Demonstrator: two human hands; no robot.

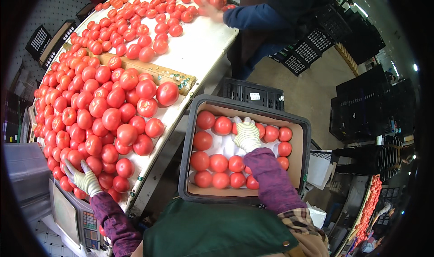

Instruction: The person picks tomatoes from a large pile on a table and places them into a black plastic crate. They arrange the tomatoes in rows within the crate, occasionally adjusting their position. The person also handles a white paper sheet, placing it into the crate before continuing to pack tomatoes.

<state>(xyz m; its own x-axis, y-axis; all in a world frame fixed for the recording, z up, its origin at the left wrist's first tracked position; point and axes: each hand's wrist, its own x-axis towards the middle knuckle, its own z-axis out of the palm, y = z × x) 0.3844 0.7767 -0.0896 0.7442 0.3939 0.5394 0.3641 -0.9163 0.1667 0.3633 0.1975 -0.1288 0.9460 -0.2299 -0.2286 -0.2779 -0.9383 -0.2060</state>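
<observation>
My left hand (83,180), in a striped knit glove, rests with fingers apart on the near edge of a heap of red tomatoes (111,119) on a white table. My right hand (248,133), gloved alike, reaches into a black plastic crate (185,162) and lies over its far row of tomatoes. Its palm and fingertips hide whether a tomato is gripped. Cardboard (298,155) lines the crate's walls and a white sheet (220,145) covers its bottom. Tomatoes (218,163) stand in rows along the crate's sides, partly covered by my right sleeve.
A wooden board (169,74) divides the tabletop (200,41). Beyond it, a co-worker's blurred hand (212,11) is among more tomatoes. A digital scale (64,213) stands at lower left. Behind my crate sits another black crate (254,92); stacked crates (307,48) stand farther right.
</observation>
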